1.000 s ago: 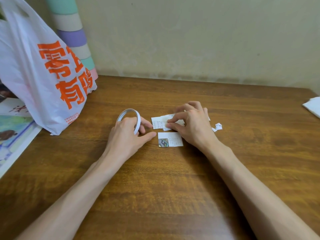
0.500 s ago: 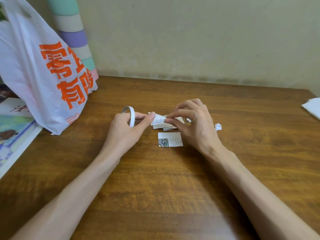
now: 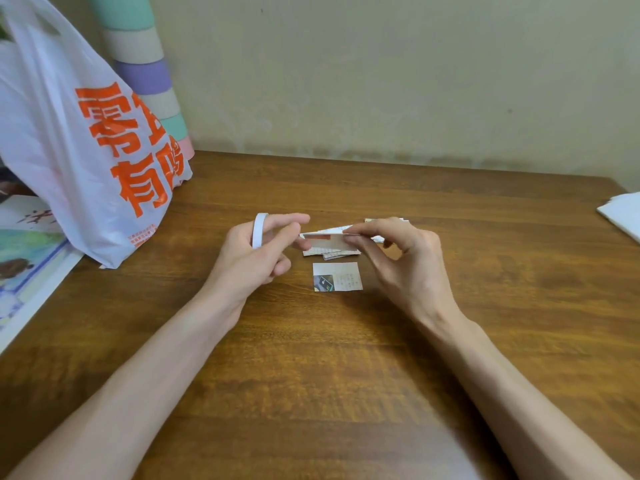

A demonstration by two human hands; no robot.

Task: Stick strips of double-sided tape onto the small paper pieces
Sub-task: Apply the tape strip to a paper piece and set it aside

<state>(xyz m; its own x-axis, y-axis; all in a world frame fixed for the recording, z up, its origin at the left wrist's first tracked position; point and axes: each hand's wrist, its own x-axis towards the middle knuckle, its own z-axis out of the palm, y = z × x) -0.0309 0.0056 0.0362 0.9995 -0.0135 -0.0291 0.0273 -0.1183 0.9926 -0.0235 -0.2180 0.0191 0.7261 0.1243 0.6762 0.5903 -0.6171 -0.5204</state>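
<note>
**One piece up off the table, no tape on it yet**

Nearest me is bare table, both forearms reaching in over it. Past that a loose piece lies flat, printed side up, between the two hands and touching neither.

My left hand holds the roll, a thin white ring standing on edge, with the lower fingers curled in and the first two reaching right toward the paper. Whether a fingertip touches the paper's left edge I cannot tell. My right hand pinches the held piece by its right end, thumb under and forefinger over, other fingers loosely bent. The piece hangs just above the pile of other pieces.

I judge this paper light and limp. It will flutter and curl if taken by a corner, so a pinch at one short end, leaving the face free, looks right. The tape will likely cling to skin, so I would take it by its very end only.

Farther left sit a bag and a booklet, with a striped tube behind them. White sheets lie at the far right edge.
</note>
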